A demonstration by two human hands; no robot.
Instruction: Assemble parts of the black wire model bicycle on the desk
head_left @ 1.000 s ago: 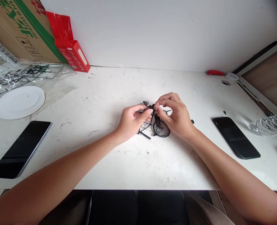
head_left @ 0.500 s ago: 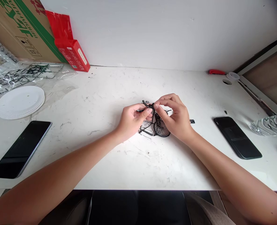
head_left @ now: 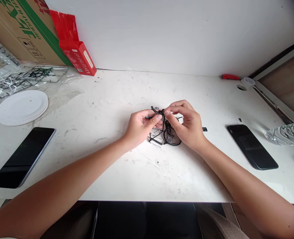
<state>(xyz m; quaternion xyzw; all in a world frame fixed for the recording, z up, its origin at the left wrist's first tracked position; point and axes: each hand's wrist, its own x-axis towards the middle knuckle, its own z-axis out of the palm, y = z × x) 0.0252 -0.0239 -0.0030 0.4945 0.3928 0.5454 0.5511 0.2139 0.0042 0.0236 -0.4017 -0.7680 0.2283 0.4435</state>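
Small model bicycle (head_left: pixel 170 134) black throughout, its spoked wheel black-rimmed with fine silvery spokes; it sits on a white table (head_left: pixel 137 166) marked with grey scuffs and dark specks, against a plain white wall (head_left: pixel 174 33). Two phones, one on the left (head_left: pixel 22 157) and one on the right (head_left: pixel 252 146), both glossy black, the left with a silver-grey edge; stack of paper plates (head_left: pixel 22 107) plain white. Carton (head_left: pixel 24 30) brown with a green stripe and green print, packet (head_left: pixel 73 44) bright red with a white label, a small red object (head_left: pixel 230 77) by the wall, water bottle (head_left: pixel 287 132) clear.
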